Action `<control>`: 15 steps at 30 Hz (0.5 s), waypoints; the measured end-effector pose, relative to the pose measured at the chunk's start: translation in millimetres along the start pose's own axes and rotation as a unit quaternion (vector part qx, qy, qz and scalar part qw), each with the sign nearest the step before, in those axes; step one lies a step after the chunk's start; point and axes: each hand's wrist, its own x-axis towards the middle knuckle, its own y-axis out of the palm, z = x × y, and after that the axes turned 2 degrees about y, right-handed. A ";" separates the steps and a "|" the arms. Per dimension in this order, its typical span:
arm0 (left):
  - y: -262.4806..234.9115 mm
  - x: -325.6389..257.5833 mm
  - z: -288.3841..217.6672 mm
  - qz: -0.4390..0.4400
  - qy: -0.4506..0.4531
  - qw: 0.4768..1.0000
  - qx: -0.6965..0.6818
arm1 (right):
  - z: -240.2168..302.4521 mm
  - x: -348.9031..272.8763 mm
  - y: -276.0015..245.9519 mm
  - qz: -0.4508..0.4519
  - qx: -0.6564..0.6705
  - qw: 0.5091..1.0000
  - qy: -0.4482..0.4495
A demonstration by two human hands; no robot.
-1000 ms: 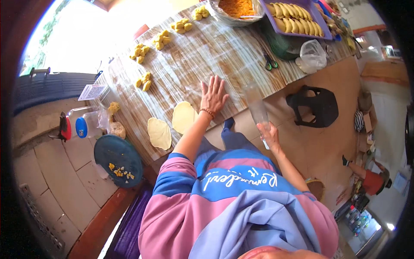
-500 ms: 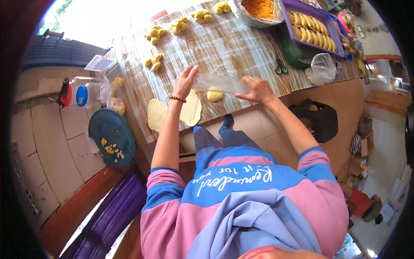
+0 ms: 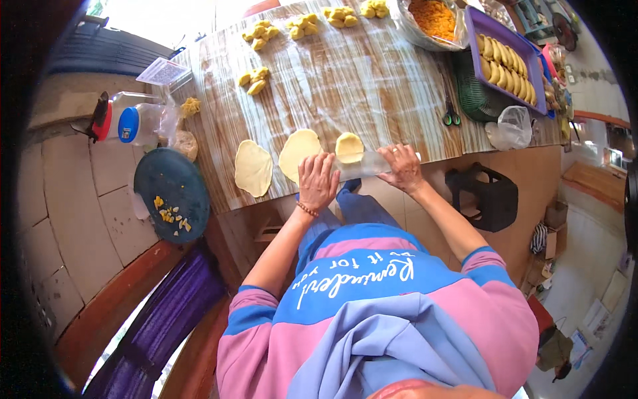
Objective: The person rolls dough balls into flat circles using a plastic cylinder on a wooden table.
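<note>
My left hand (image 3: pixel 319 181) and my right hand (image 3: pixel 402 169) hold the two ends of a pale, see-through rolling pin (image 3: pixel 360 168) near the table's front edge. Against its far side lies a small dough piece (image 3: pixel 349 146), rounded and partly flattened, the part under the pin hidden. To the left, beside my left hand's fingers, rests a thin sheet of dough (image 3: pixel 299 151). Another flat dough sheet (image 3: pixel 254 168) lies farther left.
Clusters of yellow dough lumps (image 3: pixel 304 26) line the table's (image 3: pixel 219 100) far side. At the far right are a bowl of orange filling (image 3: pixel 432 20), a purple tray (image 3: pixel 488 76) of crescent pastries, scissors (image 3: pixel 451 114) and a plastic bag (image 3: pixel 513 128). A black stool (image 3: pixel 488 199) stands below.
Both hands have brought the rolling pin down toward me, from above the dough to its near edge. The dough piece now looks wider and flatter. The view has shifted slightly.
</note>
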 end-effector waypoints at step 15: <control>10.7 109.0 56.4 0.043 -0.034 0.998 -0.024 | -20.0 58.6 4.0 -0.045 0.032 0.998 0.017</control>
